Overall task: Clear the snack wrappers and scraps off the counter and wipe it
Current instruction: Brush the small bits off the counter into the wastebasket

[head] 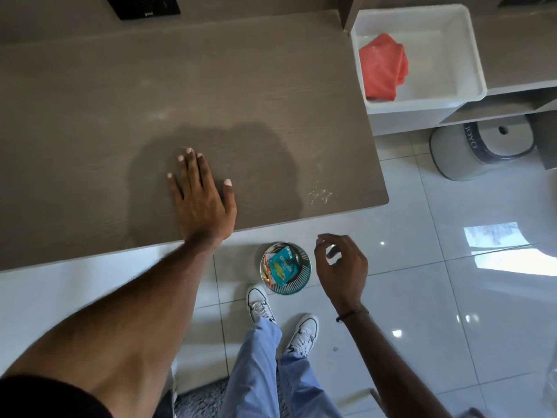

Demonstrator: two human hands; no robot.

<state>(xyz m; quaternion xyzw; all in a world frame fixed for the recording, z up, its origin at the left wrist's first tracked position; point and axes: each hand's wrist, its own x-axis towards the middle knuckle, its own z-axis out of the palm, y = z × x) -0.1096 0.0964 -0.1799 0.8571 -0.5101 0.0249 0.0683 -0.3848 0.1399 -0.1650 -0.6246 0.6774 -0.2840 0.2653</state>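
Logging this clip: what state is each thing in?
Counter: wrappers gone, crumbs near right corner.
Bin: on floor, wrappers inside.
Red cloth: folded in white tub.
Left hand: flat on counter.
Right hand: empty, loosely curled beside bin.

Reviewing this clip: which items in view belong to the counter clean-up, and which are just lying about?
Belongs to the job:
counter
crumbs near its right front corner
small bin on the floor, holding a teal wrapper
red cloth in the white tub
left hand, flat on the counter
right hand, beside the bin

Just lying about:
grey stool
black device
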